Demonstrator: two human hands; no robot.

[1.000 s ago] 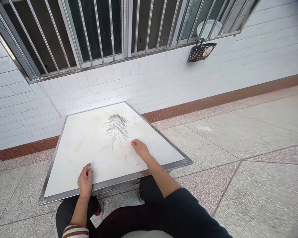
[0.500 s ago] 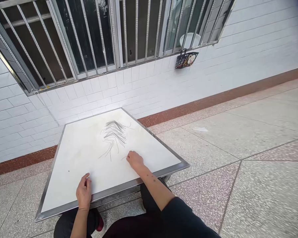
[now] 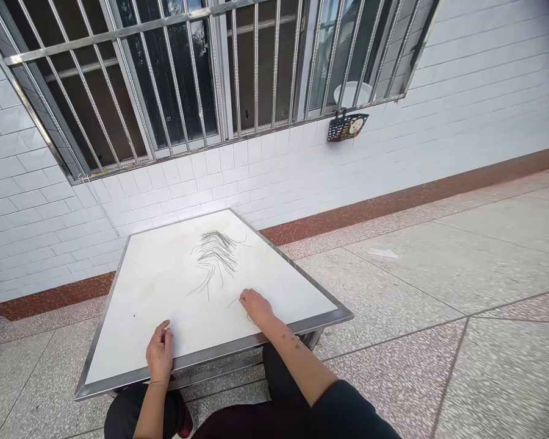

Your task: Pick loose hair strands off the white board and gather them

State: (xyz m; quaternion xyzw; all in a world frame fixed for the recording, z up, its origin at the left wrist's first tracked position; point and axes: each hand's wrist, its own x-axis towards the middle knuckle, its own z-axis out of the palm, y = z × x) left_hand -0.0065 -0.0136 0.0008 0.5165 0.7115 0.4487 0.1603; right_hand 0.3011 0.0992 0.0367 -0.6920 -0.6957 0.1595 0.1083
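Observation:
A loose pile of thin dark wire-like strands point(image 3: 217, 253) lies on the white tabletop point(image 3: 160, 274), most of them roughly aligned. A few curved ones trail off toward the near side. My right hand point(image 3: 256, 308) rests on the table to the near right of the pile, fingers pinched together. From its fingertips a thin strand point(image 3: 233, 302) sticks out to the left, and part of it seems to show below the hand. At the table's near edge, my left hand point(image 3: 160, 350) is half curled with thumb and forefinger close together; what lies between them is too small to make out.
A metal rim point(image 3: 302, 320) borders the table, whose far side is by the white tiled wall point(image 3: 174, 192). Above are barred windows point(image 3: 256, 67), with a patterned pouch point(image 3: 345, 127) hanging from the sill. A pale scrap point(image 3: 383, 253) lies on the floor at right.
The whole view has shifted, so the table and window sit slightly lower and further right. My right hand stays near the same spot on the table, still pinched; my left hand has barely moved.

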